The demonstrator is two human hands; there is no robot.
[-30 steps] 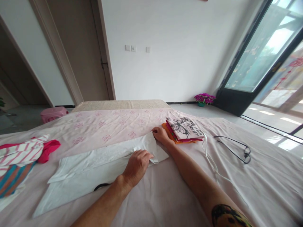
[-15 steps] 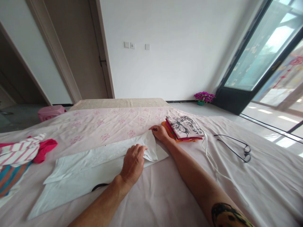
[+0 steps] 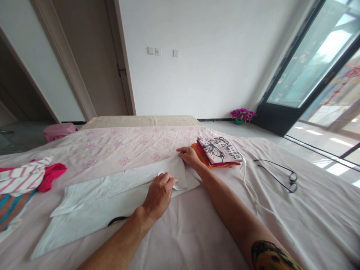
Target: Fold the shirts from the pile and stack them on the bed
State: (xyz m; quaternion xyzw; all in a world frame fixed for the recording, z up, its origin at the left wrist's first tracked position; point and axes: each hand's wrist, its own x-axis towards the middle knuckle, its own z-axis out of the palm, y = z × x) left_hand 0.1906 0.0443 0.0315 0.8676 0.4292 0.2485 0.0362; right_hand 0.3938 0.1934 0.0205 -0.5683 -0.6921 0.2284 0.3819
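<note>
A white garment, apparently a T-shirt [image 3: 98, 204], lies folded lengthwise into a long strip across the bed. My left hand [image 3: 160, 190] bends over its right part with curled fingers closed on the fabric; the fingertips are partly hidden. A small fold of cloth stands up beside those fingers. At the garment's far right corner rests my right hand [image 3: 190, 156], its fingers extended low over the edge and apart. Just right of that hand sits a stack of folded clothes [image 3: 219, 151], pale pink with a black butterfly print on top, red and orange below.
Crumpled striped and red clothes [image 3: 25, 178] lie at the left. Black-framed glasses [image 3: 292, 182] and a white cord [image 3: 250, 191] are on the pink bedsheet [image 3: 197, 225] at right. A pink stool [image 3: 59, 132] stands beyond the left edge.
My right fingers have straightened out from the garment's corner. The cloth flap by my left hand has been lowered flatter, and the left hand has shifted slightly left and up.
</note>
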